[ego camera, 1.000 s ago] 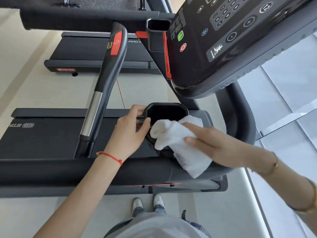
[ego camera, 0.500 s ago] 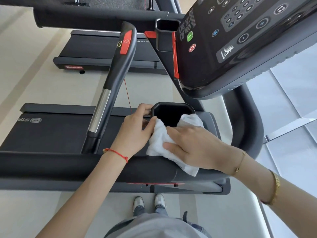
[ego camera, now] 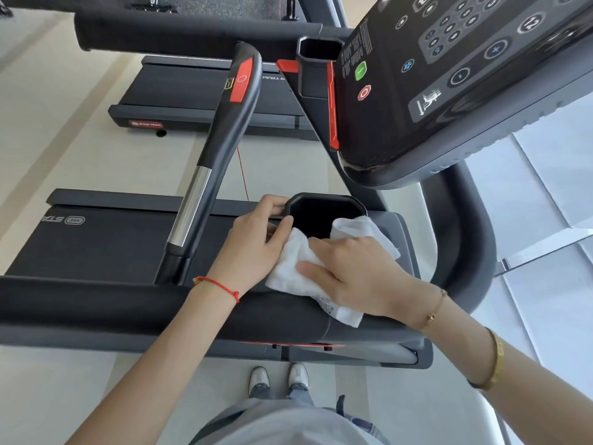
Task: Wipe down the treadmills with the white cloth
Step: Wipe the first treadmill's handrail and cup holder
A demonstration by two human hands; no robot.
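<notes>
With the left hand point(ego camera: 256, 242) gripping the cup holder point(ego camera: 324, 205) rim, the flat right hand point(ego camera: 356, 271) should press the white cloth point(ego camera: 288, 268) firmly around that rim.

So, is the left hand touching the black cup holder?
Touching. In the head view the left hand grips the cup holder: fingers curl over its left rim, with no gap visible, and the thumb meets the white cloth.

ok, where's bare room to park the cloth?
Bare: the padded front bar left of the left hand, and the grey tray ledge right of the cup holder. Crowded: the cup holder's near rim, where both hands and the white cloth meet.
</notes>
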